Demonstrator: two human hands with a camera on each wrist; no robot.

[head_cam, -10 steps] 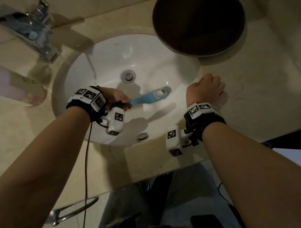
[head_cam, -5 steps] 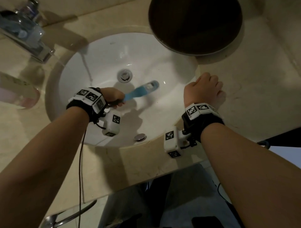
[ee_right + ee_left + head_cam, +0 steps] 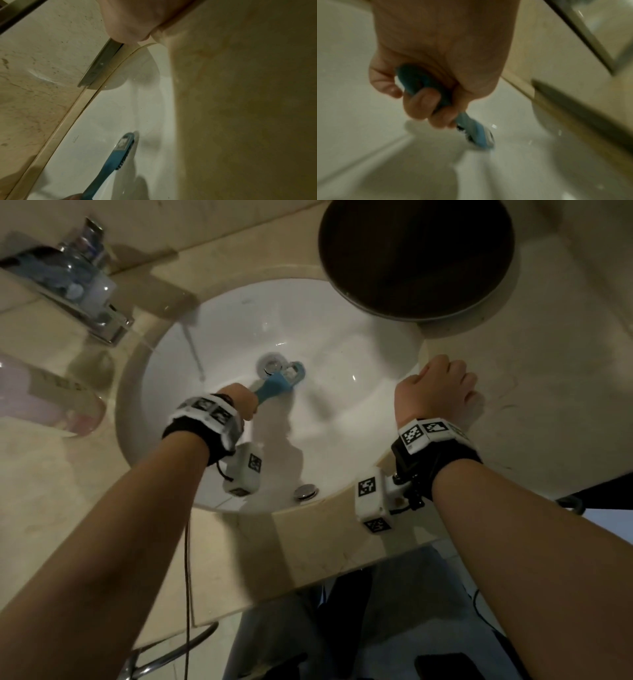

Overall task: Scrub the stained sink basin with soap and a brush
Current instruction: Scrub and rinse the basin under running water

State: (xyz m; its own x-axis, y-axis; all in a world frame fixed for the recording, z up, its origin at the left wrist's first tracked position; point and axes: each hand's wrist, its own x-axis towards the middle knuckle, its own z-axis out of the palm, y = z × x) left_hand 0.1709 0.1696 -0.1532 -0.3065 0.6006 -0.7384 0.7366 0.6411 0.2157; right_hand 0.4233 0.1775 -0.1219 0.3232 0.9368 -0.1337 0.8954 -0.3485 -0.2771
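Note:
The white oval sink basin [image 3: 342, 422] is set in a beige stone counter. My left hand [image 3: 241, 400] is down in the basin and grips the handle of a blue brush [image 3: 282, 381]. The brush head lies on the basin floor right beside the drain [image 3: 272, 364]. In the left wrist view my fingers [image 3: 423, 105] curl round the brush [image 3: 471, 129], bristles down, the picture blurred. My right hand [image 3: 442, 385] rests as a fist on the counter at the basin's right rim and holds nothing. The right wrist view shows the brush [image 3: 121, 147] on the white basin [image 3: 111, 108].
A chrome faucet [image 3: 68, 285] at the back left runs a thin stream of water [image 3: 193, 350] into the basin. A dark round bowl [image 3: 414, 258] overhangs the back right rim. A pink bottle [image 3: 51, 398] lies on the left counter. A small chrome knob [image 3: 306, 491] sits on the near basin wall.
My left hand has swept the brush from the basin's right side to the left and back, up to the drain. My right hand has stayed on the counter.

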